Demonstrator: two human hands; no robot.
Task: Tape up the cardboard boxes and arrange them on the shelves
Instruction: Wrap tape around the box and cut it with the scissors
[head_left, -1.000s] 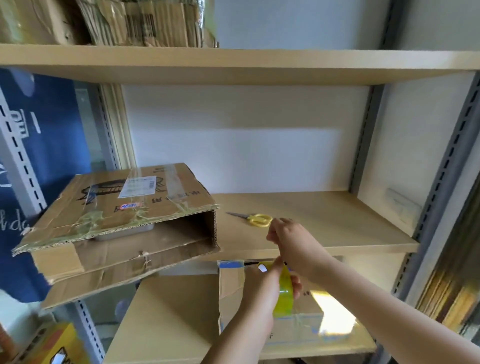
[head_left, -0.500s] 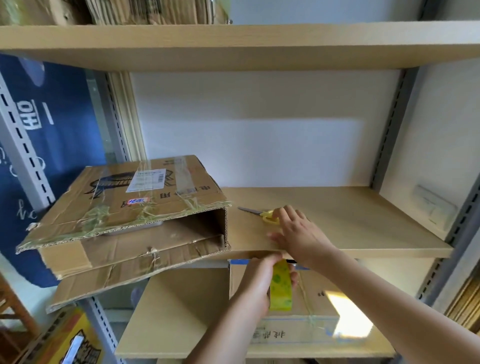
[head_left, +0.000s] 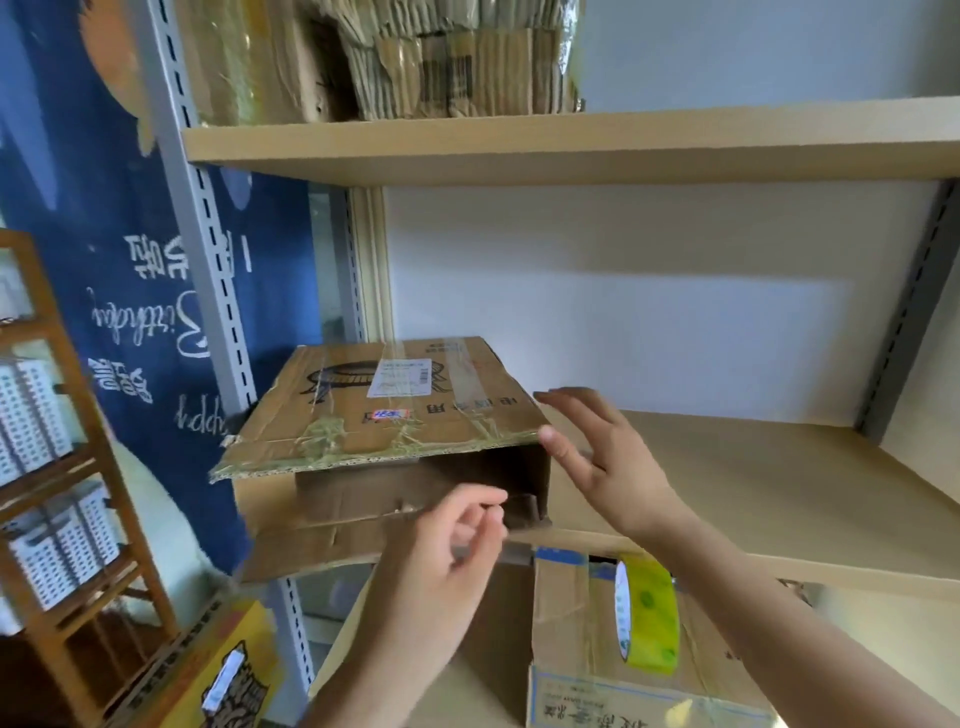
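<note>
Cardboard of the open box (head_left: 395, 415) looked light, floppy and best gripped at its corner, where the spread right hand (head_left: 597, 457) reached, while the left hand (head_left: 457, 540) curled, seemingly empty.

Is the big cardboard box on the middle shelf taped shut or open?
Open: the cardboard box shows a dark interior at its near end, its flaps spread apart.

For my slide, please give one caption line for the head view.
Both hands reach toward an open cardboard box on the shelf; tape roll stands on a lower box.
</note>
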